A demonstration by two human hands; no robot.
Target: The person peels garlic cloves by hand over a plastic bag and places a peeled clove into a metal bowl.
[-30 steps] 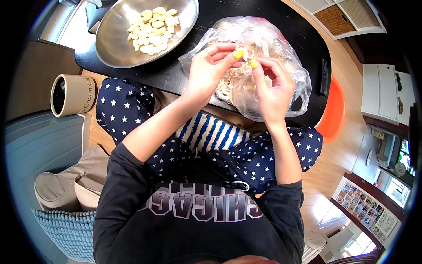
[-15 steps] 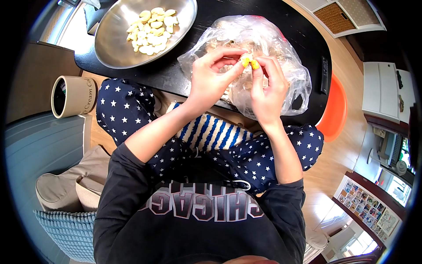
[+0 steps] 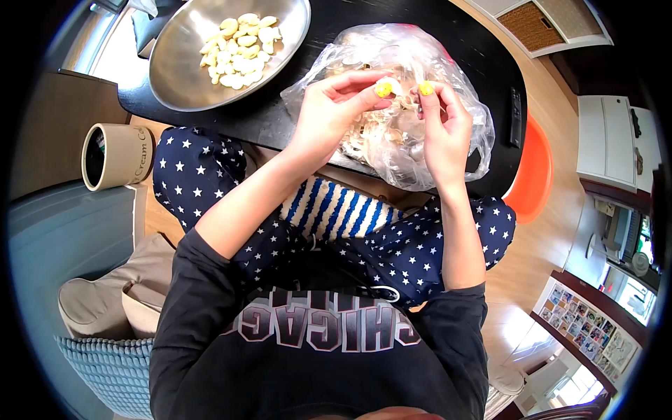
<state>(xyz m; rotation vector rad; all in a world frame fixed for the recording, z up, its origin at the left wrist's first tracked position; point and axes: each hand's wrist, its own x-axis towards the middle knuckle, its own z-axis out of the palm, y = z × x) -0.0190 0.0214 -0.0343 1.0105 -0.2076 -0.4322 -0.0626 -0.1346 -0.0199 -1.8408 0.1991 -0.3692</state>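
Note:
Over a clear plastic bag full of papery peels, both hands are raised close together. My left hand pinches a small pale garlic clove between thumb and fingers. A short gap to the right, my right hand has its thumb and fingertips pressed together; what they hold, if anything, is too small to name. At the upper left a steel bowl holds several peeled cloves.
The black table carries the bowl and bag, with a dark remote near its right edge. An orange chair stands beyond. A cream bin is at the left, and a striped cloth lies below the table edge.
The hands met at the fingertips half a second ago and are now apart. My right hand has moved right and slightly up, while the pale clove shows at my left fingertips.

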